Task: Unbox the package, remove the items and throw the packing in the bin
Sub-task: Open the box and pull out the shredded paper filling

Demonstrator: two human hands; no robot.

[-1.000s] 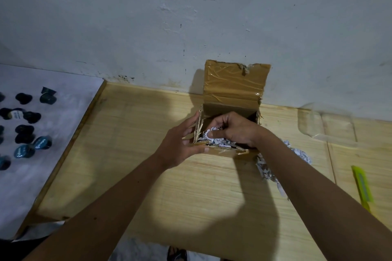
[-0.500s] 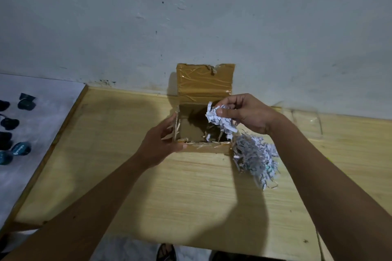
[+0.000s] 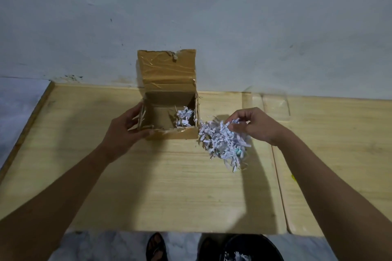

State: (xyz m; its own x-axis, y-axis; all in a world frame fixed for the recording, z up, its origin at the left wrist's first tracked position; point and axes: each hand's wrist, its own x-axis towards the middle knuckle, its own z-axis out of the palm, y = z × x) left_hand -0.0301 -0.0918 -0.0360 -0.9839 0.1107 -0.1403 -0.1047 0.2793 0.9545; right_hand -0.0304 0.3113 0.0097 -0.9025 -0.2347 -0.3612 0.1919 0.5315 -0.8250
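Note:
A small brown cardboard box point(image 3: 169, 133) stands open on the wooden table point(image 3: 169, 186) near the wall, its taped lid flap upright. My left hand point(image 3: 125, 129) grips the box's left side. A little shredded white paper point(image 3: 184, 116) lies in the box's right corner. My right hand point(image 3: 252, 125) pinches a clump of shredded paper point(image 3: 222, 142) just right of the box, above a loose pile of the same shreds on the table. Something small and teal shows among the shreds.
A dark round bin point(image 3: 252, 249) with shreds in it stands on the floor below the table's front edge, next to a sandalled foot point(image 3: 156, 247). A clear plastic piece point(image 3: 273, 104) lies on the table at the back right. A white surface adjoins at left.
My right hand has lifted a clump of shredded paper out of the box and carried it right, over the pile beside the box. My left hand has stayed on the box.

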